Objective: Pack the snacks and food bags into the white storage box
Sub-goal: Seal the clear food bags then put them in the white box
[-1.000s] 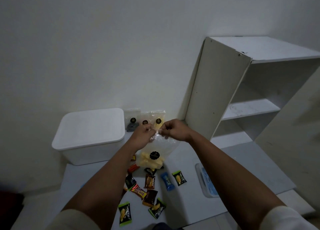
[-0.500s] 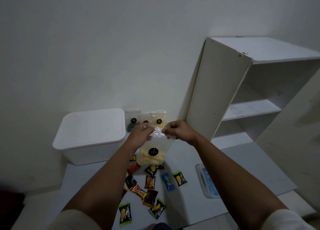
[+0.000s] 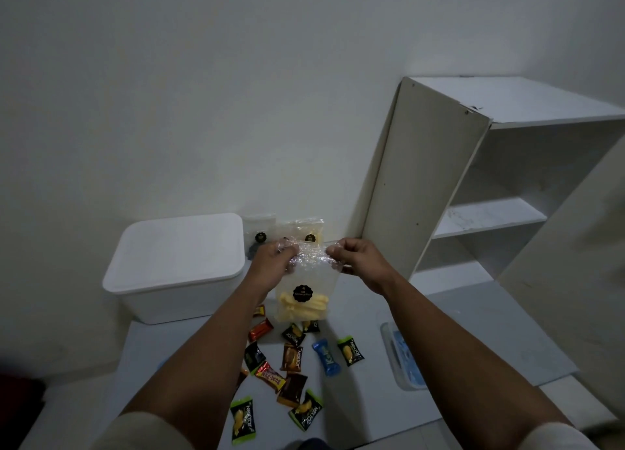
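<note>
I hold a clear food bag of pale yellow sticks with a black round label up in front of me. My left hand pinches its top left corner and my right hand pinches its top right corner. The white storage box stands at the left with its lid on. Behind my hands, two more clear food bags lean against the wall beside the box. Several small wrapped snacks lie scattered on the grey surface below the held bag.
A white open shelf unit stands at the right against the wall. A clear flat tray with blue contents lies on the grey mat to the right of the snacks.
Both hands have lifted the bag of yellow sticks a little higher and drawn its top edge flatter between them.
</note>
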Tool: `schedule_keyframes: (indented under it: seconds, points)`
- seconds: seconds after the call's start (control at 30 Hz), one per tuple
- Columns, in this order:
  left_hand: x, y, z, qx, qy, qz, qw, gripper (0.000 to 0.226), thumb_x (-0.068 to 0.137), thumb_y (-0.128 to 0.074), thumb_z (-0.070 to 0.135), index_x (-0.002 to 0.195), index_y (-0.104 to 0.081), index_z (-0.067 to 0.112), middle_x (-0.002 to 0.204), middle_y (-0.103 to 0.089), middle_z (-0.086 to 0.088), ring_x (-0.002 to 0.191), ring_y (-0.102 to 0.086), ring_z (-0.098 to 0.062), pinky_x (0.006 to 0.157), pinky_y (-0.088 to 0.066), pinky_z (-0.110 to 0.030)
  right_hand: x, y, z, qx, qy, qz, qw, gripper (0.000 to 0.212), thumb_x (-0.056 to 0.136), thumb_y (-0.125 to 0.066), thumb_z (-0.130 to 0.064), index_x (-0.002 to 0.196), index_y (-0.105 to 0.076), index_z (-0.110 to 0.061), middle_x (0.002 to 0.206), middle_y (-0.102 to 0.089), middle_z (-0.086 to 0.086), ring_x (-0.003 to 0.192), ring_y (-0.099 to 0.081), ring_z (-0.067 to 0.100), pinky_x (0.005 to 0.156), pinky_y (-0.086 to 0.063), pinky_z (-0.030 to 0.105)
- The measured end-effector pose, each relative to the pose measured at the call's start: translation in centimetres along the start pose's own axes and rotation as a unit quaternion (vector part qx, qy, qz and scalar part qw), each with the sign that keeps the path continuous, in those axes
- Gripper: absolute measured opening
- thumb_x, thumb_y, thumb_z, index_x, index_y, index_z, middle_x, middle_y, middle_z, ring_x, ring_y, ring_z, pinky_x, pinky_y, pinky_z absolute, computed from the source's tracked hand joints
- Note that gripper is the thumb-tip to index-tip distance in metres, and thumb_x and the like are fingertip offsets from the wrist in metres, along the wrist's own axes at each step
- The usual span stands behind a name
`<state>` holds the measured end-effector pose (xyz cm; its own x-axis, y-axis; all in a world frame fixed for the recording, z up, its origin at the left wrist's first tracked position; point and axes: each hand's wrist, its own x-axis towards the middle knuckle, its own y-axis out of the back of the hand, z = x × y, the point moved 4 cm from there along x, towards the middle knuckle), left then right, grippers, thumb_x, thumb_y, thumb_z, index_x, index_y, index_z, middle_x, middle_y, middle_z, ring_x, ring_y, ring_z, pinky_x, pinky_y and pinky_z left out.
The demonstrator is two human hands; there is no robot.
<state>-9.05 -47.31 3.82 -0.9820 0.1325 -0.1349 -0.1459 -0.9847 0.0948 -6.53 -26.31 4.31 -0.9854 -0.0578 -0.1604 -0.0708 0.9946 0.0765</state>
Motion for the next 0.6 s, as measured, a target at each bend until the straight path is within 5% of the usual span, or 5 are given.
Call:
schedule_keyframes:
  seconds: [0.37, 0.6]
  points:
    - [-0.12, 0.42, 0.23, -0.009, 0.000, 0.000, 1.000, 0.013, 0.099, -0.062, 0.021, 0.089, -0.069, 0.017, 0.080, -0.065, -0.003, 0.068, -0.059, -0.013, 0.072, -0.054, -0.027, -0.32, 0.05, -0.42, 0.025, 0.014, 0.029, 0.999, 0.015, 0.094, -0.072, -0.021, 0.082, -0.070, -0.013, 0.081, -0.073, 0.004, 0.087, -0.068, 0.022, 0.085, -0.050, 0.037]
    - [0.04, 0.55, -0.01, -0.015, 0.002, -0.001, 1.000, 0.013, 0.099, -0.062, 0.020, 0.091, -0.070, 0.014, 0.077, -0.065, -0.001, 0.068, -0.059, -0.013, 0.066, -0.054, -0.022, -0.47, 0.20, -0.39, 0.016, 0.025, 0.031, 0.999, 0.017, 0.097, -0.070, -0.018, 0.082, -0.066, -0.010, 0.081, -0.071, 0.008, 0.077, -0.069, 0.014, 0.081, -0.050, 0.036]
